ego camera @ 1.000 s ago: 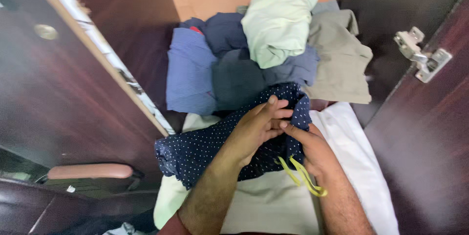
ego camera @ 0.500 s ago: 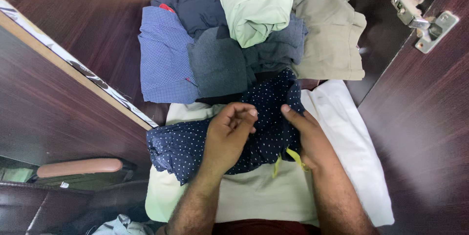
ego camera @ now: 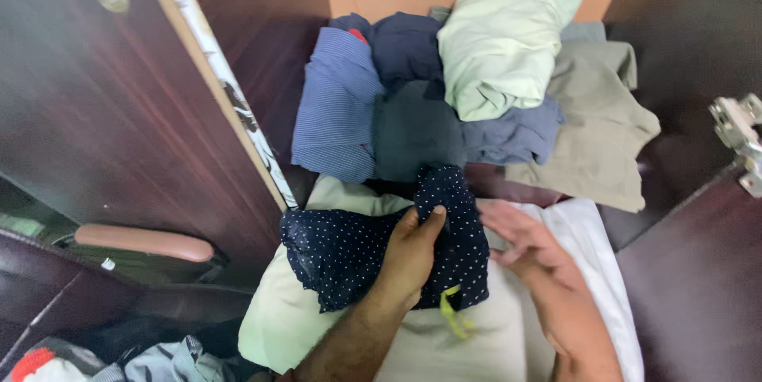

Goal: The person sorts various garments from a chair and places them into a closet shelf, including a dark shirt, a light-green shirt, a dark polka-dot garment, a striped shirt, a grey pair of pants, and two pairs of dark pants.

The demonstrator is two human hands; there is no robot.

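Observation:
A navy garment with small white dots [ego camera: 341, 251] lies bunched on a pale folded cloth [ego camera: 444, 342] at the front of a cupboard shelf. My left hand [ego camera: 413, 251] grips its upper edge, thumb on top. To the right, my right hand [ego camera: 528, 243] lies flat with fingers spread, touching the garment's right edge and the white cloth [ego camera: 595, 255] beneath. A yellow-green tag or strap [ego camera: 451, 314] sticks out under the garment.
Behind sits a heap of folded clothes: a blue striped shirt [ego camera: 337, 104], dark grey and navy pieces [ego camera: 413, 128], a pale green garment [ego camera: 496, 45] on top, a khaki one [ego camera: 591, 124]. Dark wooden cupboard door [ego camera: 103, 88] at left, a metal hinge [ego camera: 738, 136] at right.
My left hand has closed on the dotted garment's top edge and lifted it. My right hand has let go and slid to the right, flat. The view shifted a little.

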